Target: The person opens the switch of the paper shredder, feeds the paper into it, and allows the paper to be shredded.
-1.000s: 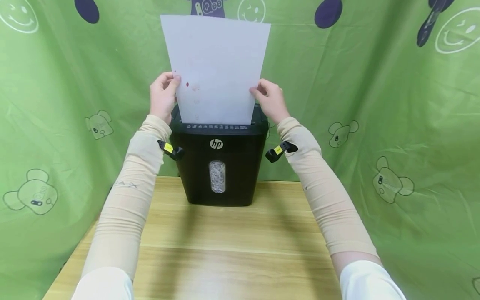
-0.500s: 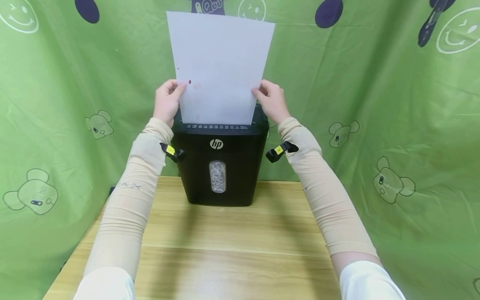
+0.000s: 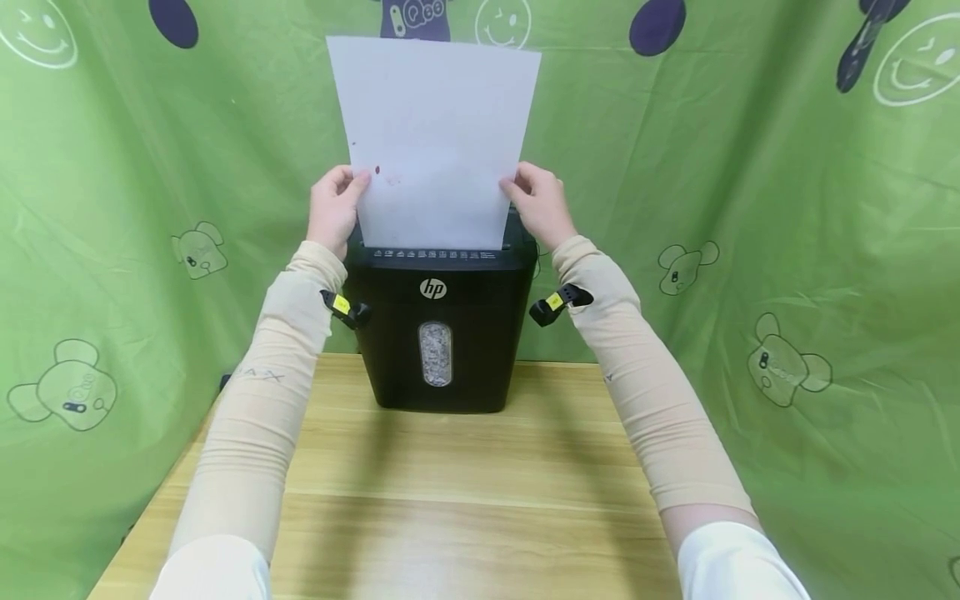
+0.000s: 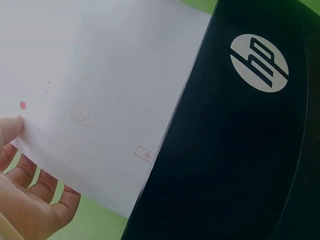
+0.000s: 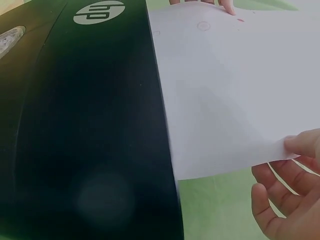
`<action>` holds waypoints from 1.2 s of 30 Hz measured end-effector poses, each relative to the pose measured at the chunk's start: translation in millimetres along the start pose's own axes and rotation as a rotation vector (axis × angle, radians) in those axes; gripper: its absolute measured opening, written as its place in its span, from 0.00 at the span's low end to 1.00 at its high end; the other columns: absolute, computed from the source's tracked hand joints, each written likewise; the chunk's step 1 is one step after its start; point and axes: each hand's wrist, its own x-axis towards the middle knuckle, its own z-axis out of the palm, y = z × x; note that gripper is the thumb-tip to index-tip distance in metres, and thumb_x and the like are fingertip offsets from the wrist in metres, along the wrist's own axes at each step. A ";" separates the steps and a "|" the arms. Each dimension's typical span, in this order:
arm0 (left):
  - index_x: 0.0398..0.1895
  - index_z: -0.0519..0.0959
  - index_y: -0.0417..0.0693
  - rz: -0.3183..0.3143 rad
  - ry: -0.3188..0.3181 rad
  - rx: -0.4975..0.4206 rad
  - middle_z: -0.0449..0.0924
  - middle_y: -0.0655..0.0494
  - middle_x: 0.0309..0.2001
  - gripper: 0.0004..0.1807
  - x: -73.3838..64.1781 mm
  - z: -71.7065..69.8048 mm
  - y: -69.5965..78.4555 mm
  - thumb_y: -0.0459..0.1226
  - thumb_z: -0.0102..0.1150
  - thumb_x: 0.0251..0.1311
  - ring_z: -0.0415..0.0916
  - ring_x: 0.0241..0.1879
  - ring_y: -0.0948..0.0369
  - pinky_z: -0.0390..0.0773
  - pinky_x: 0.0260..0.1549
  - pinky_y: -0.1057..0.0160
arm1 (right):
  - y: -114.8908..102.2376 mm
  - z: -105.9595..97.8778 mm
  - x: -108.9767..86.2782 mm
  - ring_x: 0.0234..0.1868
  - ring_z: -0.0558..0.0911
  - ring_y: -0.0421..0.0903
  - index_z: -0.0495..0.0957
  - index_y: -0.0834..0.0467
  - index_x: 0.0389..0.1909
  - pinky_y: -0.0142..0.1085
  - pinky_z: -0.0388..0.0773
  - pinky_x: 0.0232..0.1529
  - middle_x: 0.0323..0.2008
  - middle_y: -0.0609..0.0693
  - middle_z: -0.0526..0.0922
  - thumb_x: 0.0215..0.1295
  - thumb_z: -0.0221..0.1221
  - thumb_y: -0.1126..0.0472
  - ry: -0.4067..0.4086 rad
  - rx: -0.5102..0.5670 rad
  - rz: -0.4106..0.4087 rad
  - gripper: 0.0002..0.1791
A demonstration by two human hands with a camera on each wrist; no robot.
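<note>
A white sheet of paper (image 3: pixel 435 125) stands upright, its lower edge at the top of a black HP paper shredder (image 3: pixel 397 333). Red marks dot the sheet's left part. My left hand (image 3: pixel 332 204) pinches the left edge of the paper between thumb and fingers. On the opposite edge, my right hand (image 3: pixel 543 204) pinches it the same way. In the left wrist view the thumb (image 4: pixel 10 129) lies on the paper's face, fingers behind. The right wrist view has the right thumb (image 5: pixel 302 144) on the sheet near its edge. Whether the paper's lower edge is inside the slot is hidden.
The shredder stands at the back of a wooden table (image 3: pixel 450 492). Shredded bits show through its oval window (image 3: pixel 436 354). A green patterned curtain (image 3: pixel 675 167) hangs behind and on both sides. Each wrist wears a black strapped camera (image 3: pixel 558 302).
My left hand has shifted slightly right and down along the paper's edge. The sheet's top edge rose and moved right, then came back down and left. The shredder has stayed put.
</note>
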 end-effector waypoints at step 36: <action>0.47 0.79 0.40 0.005 -0.100 0.141 0.75 0.63 0.37 0.13 -4.9 8.7 -20.9 0.40 0.57 0.67 0.71 0.41 0.65 0.72 0.46 0.67 | 15.8 -4.7 -9.0 0.29 0.67 0.47 0.67 0.58 0.24 0.33 0.63 0.33 0.24 0.49 0.68 0.69 0.56 0.57 0.004 -0.036 0.048 0.15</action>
